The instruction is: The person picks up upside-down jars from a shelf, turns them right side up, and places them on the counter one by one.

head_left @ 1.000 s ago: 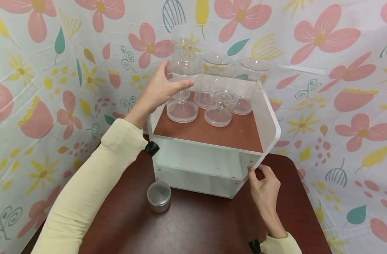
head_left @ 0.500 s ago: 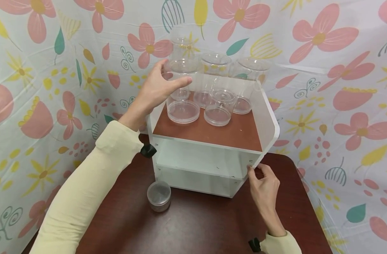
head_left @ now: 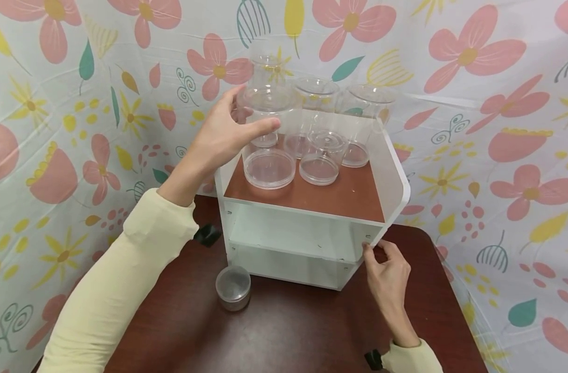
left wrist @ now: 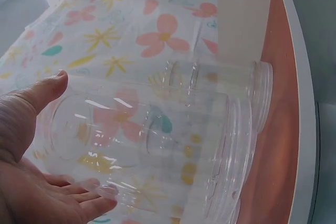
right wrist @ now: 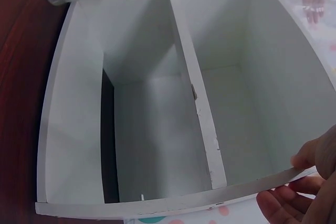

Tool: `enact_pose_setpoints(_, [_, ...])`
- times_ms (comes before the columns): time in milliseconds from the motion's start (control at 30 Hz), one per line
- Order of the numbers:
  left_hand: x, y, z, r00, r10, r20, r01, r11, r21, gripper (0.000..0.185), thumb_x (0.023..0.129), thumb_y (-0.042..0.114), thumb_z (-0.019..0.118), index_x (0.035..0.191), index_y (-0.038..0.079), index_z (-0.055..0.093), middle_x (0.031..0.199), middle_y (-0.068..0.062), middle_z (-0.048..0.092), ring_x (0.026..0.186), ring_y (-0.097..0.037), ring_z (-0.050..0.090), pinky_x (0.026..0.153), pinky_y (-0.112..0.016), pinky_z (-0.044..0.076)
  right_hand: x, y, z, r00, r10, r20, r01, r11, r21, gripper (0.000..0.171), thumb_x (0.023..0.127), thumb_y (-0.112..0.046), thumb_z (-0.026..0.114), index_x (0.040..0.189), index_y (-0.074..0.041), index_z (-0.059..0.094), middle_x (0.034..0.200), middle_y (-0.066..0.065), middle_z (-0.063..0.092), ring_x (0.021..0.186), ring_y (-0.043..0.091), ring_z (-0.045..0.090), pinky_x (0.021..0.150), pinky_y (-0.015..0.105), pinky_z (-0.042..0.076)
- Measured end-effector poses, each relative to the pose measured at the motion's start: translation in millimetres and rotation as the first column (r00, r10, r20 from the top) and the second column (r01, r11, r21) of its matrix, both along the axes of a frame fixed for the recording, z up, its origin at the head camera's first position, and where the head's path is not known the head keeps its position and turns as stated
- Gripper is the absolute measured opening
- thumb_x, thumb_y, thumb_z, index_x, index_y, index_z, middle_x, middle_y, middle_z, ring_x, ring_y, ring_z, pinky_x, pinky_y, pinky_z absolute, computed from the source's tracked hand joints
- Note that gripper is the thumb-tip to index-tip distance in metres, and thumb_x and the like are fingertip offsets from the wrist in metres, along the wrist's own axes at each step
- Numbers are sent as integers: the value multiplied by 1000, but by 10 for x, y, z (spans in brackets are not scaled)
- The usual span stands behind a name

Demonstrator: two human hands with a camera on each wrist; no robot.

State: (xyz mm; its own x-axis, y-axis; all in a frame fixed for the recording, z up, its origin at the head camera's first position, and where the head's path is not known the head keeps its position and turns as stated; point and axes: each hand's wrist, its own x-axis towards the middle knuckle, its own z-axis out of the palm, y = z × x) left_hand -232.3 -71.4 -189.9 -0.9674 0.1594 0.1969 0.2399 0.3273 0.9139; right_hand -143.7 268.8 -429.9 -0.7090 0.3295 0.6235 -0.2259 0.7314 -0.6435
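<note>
My left hand (head_left: pixel 218 132) grips the upper part of a tall clear plastic jar (head_left: pixel 269 173) from its left side, thumb across the near face. In the left wrist view, the jar's (left wrist: pixel 123 129) ridged wide end faces the red-brown top of the shelf unit (left wrist: pixel 278 103). Several other clear jars stand close around it, among them a shorter jar (head_left: pixel 319 171) just to its right. Lower right, my right hand (head_left: pixel 390 280) pinches the front edge of the white shelf unit's (head_left: pixel 293 235) right side panel between thumb and fingers, seen close in the right wrist view.
A small round lidded container (head_left: pixel 233 290) stands on the dark wooden table (head_left: pixel 288 331) before the unit's lower left corner. The unit's raised side panel (head_left: pixel 391 166) borders the jars on the right. Floral cloth (head_left: pixel 452 129) hangs behind and on both sides.
My left hand has drawn the tall jar slightly toward me, nearer the front edge of the unit's top, and the left forearm has shifted back and left. My right hand keeps its hold.
</note>
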Motion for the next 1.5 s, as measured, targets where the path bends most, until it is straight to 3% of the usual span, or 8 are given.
enact_pose_setpoints(200, [105, -50, -14, 1000, -20, -19, 20, 999, -26, 106, 85, 51, 81, 166, 25, 18, 163, 0, 34, 144, -15, 40, 116, -37, 36, 3, -2, 6, 1000, -1, -5, 1, 1000, -2, 12, 90, -4, 76, 98, 5, 75, 94, 15, 75, 73, 9, 58, 61, 11, 39])
enact_pose_setpoints(467, [246, -129, -47, 999, -52, -8, 52, 997, 50, 101, 86, 43, 83, 165, 24, 22, 163, 4, 34, 147, -16, 38, 118, -35, 35, 4, -4, 13, 1000, -4, -4, 4, 1000, -10, 12, 90, -4, 76, 97, 5, 75, 93, 15, 75, 74, 17, 60, 63, 13, 38])
enact_pose_setpoints(800, [412, -178, -89, 991, -121, -63, 129, 982, 139, 94, 89, 28, 82, 164, 19, 26, 143, 0, 56, 128, -15, 57, 109, -36, 45, 4, -10, 28, 1000, -2, 2, 3, 1000, -18, 13, 90, -6, 76, 97, 5, 75, 94, 15, 75, 74, 18, 60, 63, 14, 38])
enact_pose_setpoints(900, [471, -214, -118, 988, -132, -74, 142, 980, 142, 92, 89, 24, 82, 163, 18, 27, 147, 0, 53, 130, -16, 56, 109, -38, 45, 9, -10, 26, 1000, -4, 8, 4, 1000, -20, 13, 91, -6, 76, 98, 5, 75, 94, 15, 75, 74, 16, 59, 63, 14, 38])
enact_pose_setpoints(1067, [603, -279, -172, 990, -126, -60, 130, 989, 73, 93, 88, 27, 82, 163, 20, 27, 160, 1, 39, 144, -22, 44, 116, -42, 39, 15, -15, 32, 1000, 0, 16, 1, 1000, -23, 13, 91, -6, 76, 99, 4, 76, 93, 14, 75, 72, 7, 56, 62, 12, 39])
enact_pose_setpoints(1200, [718, -316, -202, 988, -145, -48, 147, 988, 54, 93, 88, 28, 83, 163, 22, 28, 163, 3, 33, 149, -21, 36, 119, -43, 35, 11, -19, 46, 1000, -3, 17, 3, 1000, -19, 12, 91, -6, 76, 99, 3, 76, 93, 13, 75, 72, 7, 57, 63, 12, 39])
enact_pose_setpoints(1367, [850, -342, -271, 981, -186, -46, 189, 979, 80, 91, 88, 23, 83, 162, 22, 29, 155, 3, 43, 142, -14, 45, 117, -37, 37, 23, -23, 51, 1000, -10, 21, 10, 1000, -17, 12, 92, -7, 76, 99, 3, 76, 94, 13, 75, 73, 15, 60, 64, 13, 39])
enact_pose_setpoints(1500, [941, -350, -352, 973, -224, -52, 228, 968, 102, 90, 87, 16, 83, 161, 20, 31, 149, 1, 49, 134, -14, 53, 112, -39, 43, 46, -22, 44, 1000, -15, 27, 15, 1000, -20, 12, 92, -7, 76, 99, 2, 77, 94, 13, 75, 73, 16, 60, 63, 12, 40])
